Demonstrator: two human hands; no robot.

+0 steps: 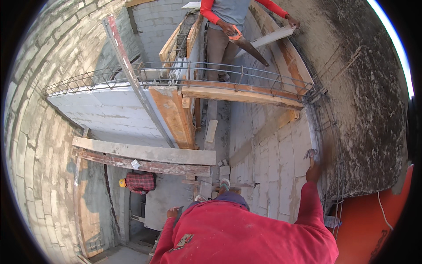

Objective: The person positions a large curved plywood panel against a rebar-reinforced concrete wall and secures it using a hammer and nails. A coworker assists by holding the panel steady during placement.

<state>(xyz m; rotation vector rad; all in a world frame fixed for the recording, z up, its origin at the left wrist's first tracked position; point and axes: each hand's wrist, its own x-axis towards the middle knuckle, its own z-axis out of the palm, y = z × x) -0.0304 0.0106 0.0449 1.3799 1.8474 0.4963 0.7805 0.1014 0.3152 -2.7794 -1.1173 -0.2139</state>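
Note:
My right hand (313, 173) is raised beside the top of the block wall at right, closed round what looks like a claw hammer (310, 153); motion blurs the area around it. Long steel rebars (336, 163) run down just right of that hand. Low at left, near my hip, my left hand (172, 212) is closed on a dark, thin thing that I cannot make out. Ahead, a wooden formwork board (241, 96) spans the gap between the walls, with a rebar cage (237, 72) lying along it.
A co-worker at the top holds a handsaw (248, 46) and a pale board (272, 37). Below left, a person in a plaid shirt (140, 182) is bent over. Planks (145, 152) cross at left, and a slanted metal-edged beam (136, 81) leans on the white wall (110, 108).

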